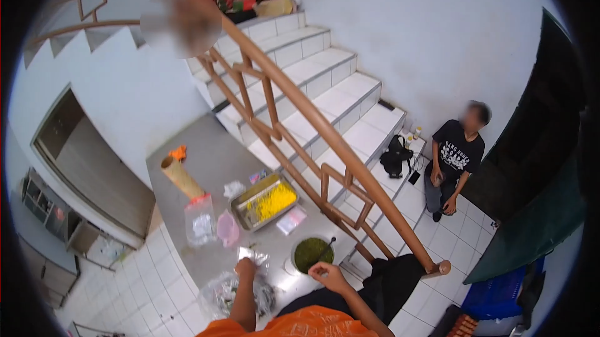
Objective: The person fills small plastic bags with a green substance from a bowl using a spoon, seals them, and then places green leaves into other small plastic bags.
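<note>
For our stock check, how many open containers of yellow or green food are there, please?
2: the tray of yellow food near the railing, and the bowl of green beside the right hand. The bags may hide more.

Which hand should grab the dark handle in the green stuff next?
Probably the right hand: it looks closer to the dark handle. The left hand is farther away, at the clear plastic.

Blurred face — seated person (pixel 459 149), blurred railing patch
</note>
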### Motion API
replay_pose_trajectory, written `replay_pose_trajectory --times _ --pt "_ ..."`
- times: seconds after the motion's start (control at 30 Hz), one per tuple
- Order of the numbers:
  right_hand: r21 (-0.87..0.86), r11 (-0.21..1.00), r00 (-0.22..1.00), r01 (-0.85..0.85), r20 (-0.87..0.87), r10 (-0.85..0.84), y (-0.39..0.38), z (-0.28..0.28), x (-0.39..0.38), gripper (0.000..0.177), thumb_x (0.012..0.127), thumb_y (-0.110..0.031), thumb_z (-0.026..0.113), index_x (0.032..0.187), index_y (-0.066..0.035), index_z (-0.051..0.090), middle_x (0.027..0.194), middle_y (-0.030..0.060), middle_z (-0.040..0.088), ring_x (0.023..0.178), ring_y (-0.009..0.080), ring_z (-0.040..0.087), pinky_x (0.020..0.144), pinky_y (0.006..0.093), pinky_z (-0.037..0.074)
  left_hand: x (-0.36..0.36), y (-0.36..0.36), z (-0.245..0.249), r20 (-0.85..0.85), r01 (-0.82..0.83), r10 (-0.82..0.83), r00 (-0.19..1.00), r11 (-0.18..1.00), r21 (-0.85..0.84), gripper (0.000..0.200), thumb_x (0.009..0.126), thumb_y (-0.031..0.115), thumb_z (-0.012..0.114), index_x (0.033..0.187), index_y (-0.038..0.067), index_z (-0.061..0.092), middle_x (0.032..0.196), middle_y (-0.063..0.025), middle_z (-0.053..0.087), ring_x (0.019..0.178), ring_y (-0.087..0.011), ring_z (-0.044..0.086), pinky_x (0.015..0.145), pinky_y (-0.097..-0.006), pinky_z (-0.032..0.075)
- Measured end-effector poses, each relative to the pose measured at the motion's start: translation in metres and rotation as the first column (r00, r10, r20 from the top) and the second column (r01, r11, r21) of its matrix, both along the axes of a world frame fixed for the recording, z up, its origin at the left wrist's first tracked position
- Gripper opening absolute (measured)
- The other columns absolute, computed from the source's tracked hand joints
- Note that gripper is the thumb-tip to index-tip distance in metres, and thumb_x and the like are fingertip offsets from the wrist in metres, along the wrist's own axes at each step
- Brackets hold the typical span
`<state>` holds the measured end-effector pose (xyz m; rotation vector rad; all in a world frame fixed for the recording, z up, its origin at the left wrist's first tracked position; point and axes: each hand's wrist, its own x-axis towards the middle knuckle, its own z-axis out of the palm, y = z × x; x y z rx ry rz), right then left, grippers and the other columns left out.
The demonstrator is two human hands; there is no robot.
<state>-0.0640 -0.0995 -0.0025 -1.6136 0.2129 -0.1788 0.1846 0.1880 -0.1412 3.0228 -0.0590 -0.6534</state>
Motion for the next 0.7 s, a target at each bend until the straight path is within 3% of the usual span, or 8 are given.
replay_pose_trajectory --times 0.13,0.2,0.27,0.3,0.4,0.43,0.67,0.7 --pt "-0.043 0.999 0.999 -0.015 -0.039 0.013 0.001 0.001 -0.001 0.012 0.095 -0.013 0.075 0.103 -0.004 0.074 0.089 0.0014 0.072 0.081 0.0083 0.065 0.073 0.0255 0.052 -0.004 -0.006 0.009 0.023 0.034 -0.033 0.999 0.999 -0.042 0.035 0.086 0.036 0.071 0.114 0.015 0.071 0.12 -0.0119 0.073 0.112 -0.0326 0.07 0.091 -0.0449 0.058" --pt "-0.048 0.999 0.999 -0.005 -0.036 0.003 0.001 -0.002 -0.003 0.013 0.095 -0.015 0.075 0.103 -0.004 0.075 0.088 0.0012 0.072 0.08 0.0079 0.066 0.073 0.0251 0.053 -0.007 -0.004 0.003 0.142 0.106 -0.088 0.986 0.987 -0.124 0.028 0.089 0.033 0.066 0.111 0.016 0.071 0.114 -0.0146 0.074 0.108 -0.0341 0.072 0.088 -0.047 0.057" --pt "-0.041 0.999 0.999 -0.007 -0.046 0.005 -0.001 -0.002 -0.006 0.014 0.095 -0.016 0.076 0.103 -0.004 0.075 0.088 0.0012 0.073 0.08 0.0076 0.066 0.074 0.0247 0.053 -0.011 -0.016 0.018 0.08 0.057 -0.049 0.996 0.993 -0.104 0.029 0.088 0.034 0.066 0.11 0.015 0.07 0.114 -0.0138 0.074 0.109 -0.0343 0.071 0.09 -0.0479 0.056" --pt "-0.038 0.999 0.998 -0.009 -0.056 0.007 -0.002 -0.002 -0.007 0.016 0.095 -0.018 0.076 0.103 -0.005 0.075 0.088 0.0013 0.073 0.08 0.0076 0.066 0.074 0.0246 0.053 -0.014 -0.022 0.032 0.005 0.042 -0.041 0.999 0.994 -0.106 0.05 0.084 0.046 0.076 0.118 0.011 0.066 0.117 -0.0144 0.073 0.111 -0.0349 0.07 0.093 -0.048 0.055" --pt "0.008 1.0 0.999 0.006 -0.046 -0.005 -0.003 -0.004 -0.01 0.017 0.095 -0.019 0.076 0.104 -0.005 0.075 0.088 0.0014 0.074 0.079 0.0076 0.067 0.075 0.0249 0.053 -0.026 -0.031 0.042 -0.016 0.134 -0.134 0.991 0.991 -0.029 0.082 0.07 0.061 0.086 0.126 0.007 0.059 0.119 -0.0152 0.072 0.112 -0.0352 0.07 0.095 -0.0485 0.054" --pt "-0.007 1.0 0.999 0.016 -0.036 -0.017 -0.003 -0.006 -0.01 0.017 0.095 -0.02 0.077 0.104 -0.006 0.075 0.088 0.0012 0.074 0.08 0.0077 0.067 0.075 0.0251 0.053 -0.025 -0.032 0.033 -0.015 0.108 -0.108 0.994 0.994 -0.027 0.087 0.06 0.061 0.091 0.121 0.004 0.064 0.121 -0.0152 0.072 0.115 -0.0369 0.069 0.093 -0.0475 0.056" --pt "0.005 1.0 1.0 0.003 0.012 -0.003 -0.003 -0.007 -0.007 0.019 0.095 -0.023 0.076 0.104 -0.007 0.074 0.087 0.0008 0.073 0.078 0.0078 0.065 0.073 0.0256 0.053 -0.01 -0.023 -0.007 -0.086 0.241 -0.235 0.968 0.968 0.072 0.076 0.068 0.062 0.086 0.119 0.008 0.071 0.122 -0.0136 0.072 0.114 -0.0323 0.069 0.093 -0.0451 0.057" --pt "0.007 1.0 1.0 -0.003 0.013 0.003 -0.003 -0.009 -0.007 0.019 0.095 -0.023 0.076 0.105 -0.007 0.074 0.087 0.0007 0.073 0.078 0.0077 0.064 0.074 0.0256 0.052 -0.024 -0.031 0.02 -0.063 0.166 -0.162 0.985 0.984 0.066 0.071 0.071 0.061 0.084 0.118 0.009 0.072 0.122 -0.0139 0.072 0.114 -0.0314 0.07 0.092 -0.0448 0.057"
